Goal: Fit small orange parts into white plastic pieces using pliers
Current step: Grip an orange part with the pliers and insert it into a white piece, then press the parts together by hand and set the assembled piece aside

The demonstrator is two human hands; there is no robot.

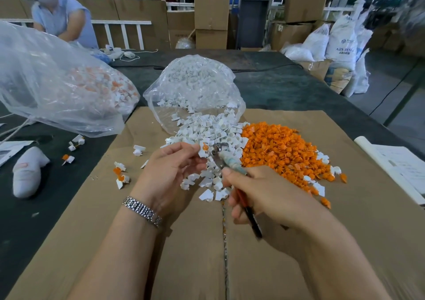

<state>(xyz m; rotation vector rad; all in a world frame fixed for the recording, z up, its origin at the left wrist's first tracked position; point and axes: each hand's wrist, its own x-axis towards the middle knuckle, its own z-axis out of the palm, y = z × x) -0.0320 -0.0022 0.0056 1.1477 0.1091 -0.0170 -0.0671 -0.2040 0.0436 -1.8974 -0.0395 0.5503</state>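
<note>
My left hand [171, 168] pinches a white plastic piece [202, 153] with an orange part [205, 147] seated in it, above the cardboard. My right hand [257, 194] grips pliers [226, 160] by their handles; the metal jaws touch the held piece from the right. A heap of loose white pieces [213, 134] spills from a clear bag [195, 86] just behind my hands. To its right lies a pile of small orange parts [280, 148].
A flattened cardboard sheet [345, 230] covers the dark table. A large clear bag [57, 81] with assembled white-and-orange pieces sits at left; a few assembled pieces [120, 173] lie loose nearby. A white glove [27, 173] lies left. Papers [404, 168] right. Another person [59, 17] works far left.
</note>
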